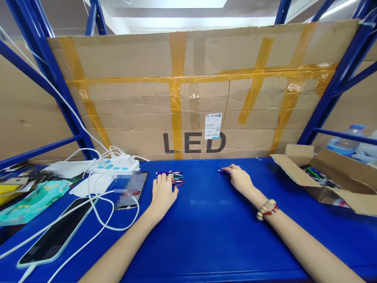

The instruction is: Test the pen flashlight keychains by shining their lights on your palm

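Note:
My left hand (163, 196) lies over a small row of metallic items, fingers stretched forward and thumb apart. Past its fingertips show a slim purple tube (163, 172), a green clip (178, 177) and a red carabiner-like clip (179, 182); the rest of them is hidden beneath the fingers. Farther right, my right hand (240, 179) is closed on a short purple-blue tube (223, 171), whose end sticks out to the left of the fingers. The tube is held low over the blue tabletop (203, 228).
An open cardboard box (347, 173) at right holds several similar items. At left lie two phones (57, 232), white cables (110, 216), a power strip (118, 167) and a teal patterned packet (35, 200). A taped cardboard sheet (141, 110) stands behind, between blue posts.

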Available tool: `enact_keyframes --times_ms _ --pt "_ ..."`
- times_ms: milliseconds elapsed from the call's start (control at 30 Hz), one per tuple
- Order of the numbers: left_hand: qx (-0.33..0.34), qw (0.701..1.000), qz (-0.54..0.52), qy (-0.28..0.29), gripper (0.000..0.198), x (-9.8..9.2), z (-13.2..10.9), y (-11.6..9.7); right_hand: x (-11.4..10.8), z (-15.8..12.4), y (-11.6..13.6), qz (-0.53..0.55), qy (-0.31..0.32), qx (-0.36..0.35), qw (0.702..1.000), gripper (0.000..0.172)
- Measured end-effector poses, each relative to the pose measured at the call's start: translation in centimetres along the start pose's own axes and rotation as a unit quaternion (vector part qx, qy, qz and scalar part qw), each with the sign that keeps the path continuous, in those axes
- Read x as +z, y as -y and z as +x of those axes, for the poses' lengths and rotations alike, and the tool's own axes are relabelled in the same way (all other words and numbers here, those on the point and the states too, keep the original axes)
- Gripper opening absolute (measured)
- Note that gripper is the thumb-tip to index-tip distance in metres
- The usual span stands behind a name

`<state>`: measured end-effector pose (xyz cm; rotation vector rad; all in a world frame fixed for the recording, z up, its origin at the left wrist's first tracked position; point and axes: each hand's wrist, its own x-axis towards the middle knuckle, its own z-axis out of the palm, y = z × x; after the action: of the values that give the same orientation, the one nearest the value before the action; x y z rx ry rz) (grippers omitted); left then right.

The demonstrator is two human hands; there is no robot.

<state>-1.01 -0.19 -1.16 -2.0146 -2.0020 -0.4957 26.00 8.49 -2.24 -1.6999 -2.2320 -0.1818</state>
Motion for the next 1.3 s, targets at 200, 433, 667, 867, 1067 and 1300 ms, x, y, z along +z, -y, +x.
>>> enact_keyframes --times_ms 200,433,667,867,1067,1300 --pt "-0.003 0.997 0.071 -0.032 0.023 0.2 0.0 0.3 -0.3 0.0 0.0 0.024 -0.029 -0.002 0.999 0.045" --pt "0.006 0.996 0.087 -0.027 0.024 0.3 0.0 0.3 -1.1 -1.2 3.5 0.110 -0.052 -0.066 0.990 0.033" --pt "0.024 0.995 0.091 -0.021 0.024 0.2 -0.1 0.0 -1.1 -3.2 7.5 0.211 -0.022 -0.171 0.962 0.029" --pt "0.052 0.997 0.049 -0.023 0.020 0.4 0.0 0.1 -1.2 -3.4 7.9 0.255 -0.025 -0.194 0.947 0.027" --pt "0.124 0.985 -0.118 -0.004 0.011 0.8 0.0 -0.4 -0.9 -3.2 7.7 0.320 -0.034 -0.139 0.936 0.026" --pt "0.160 0.960 -0.231 0.014 0.014 0.1 -0.5 -1.9 0.2 -2.8 8.4 0.576 0.072 0.013 0.814 0.024"
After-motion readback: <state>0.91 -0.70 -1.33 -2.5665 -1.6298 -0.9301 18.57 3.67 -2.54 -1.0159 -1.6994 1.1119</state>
